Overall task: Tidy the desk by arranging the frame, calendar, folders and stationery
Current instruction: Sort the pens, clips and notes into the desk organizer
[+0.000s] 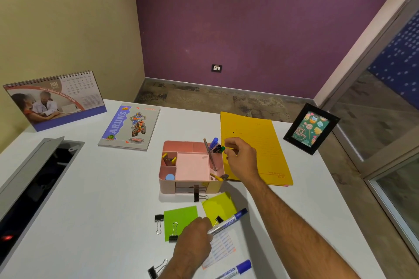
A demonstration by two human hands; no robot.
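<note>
A pink desk organiser [191, 166] sits in the middle of the white desk [90, 188], and everything else is easiest placed from it. The right hand [240, 157] hovers at the organiser's right rear corner, fingers curled and pinching a small green-topped item [222, 149] (too small to identify) just over the compartment holding a pencil [209, 156] and a blue-capped marker [213, 142]. The left hand [193, 240] is in front of the organiser, near the desk's front edge, gripping a blue whiteboard marker [229, 222] whose cap points up and to the right.

Under and around that left hand lie a green sticky-note pad [179, 217] and a yellow-green pad [218, 206], with binder clips [158, 222] scattered beside them and one clip [196, 193] against the organiser's front. A second blue marker [235, 269] lies nearer the front edge, to the right of the left wrist.

The yellow folder [256, 147] lies flat just right of the organiser, partly beneath the right hand. Beyond it, at the desk's far right corner, stands the black photo frame [311, 129]. The notebook [130, 127] lies behind and left of the organiser; the desk calendar [54, 99] stands further left at the far corner.
</note>
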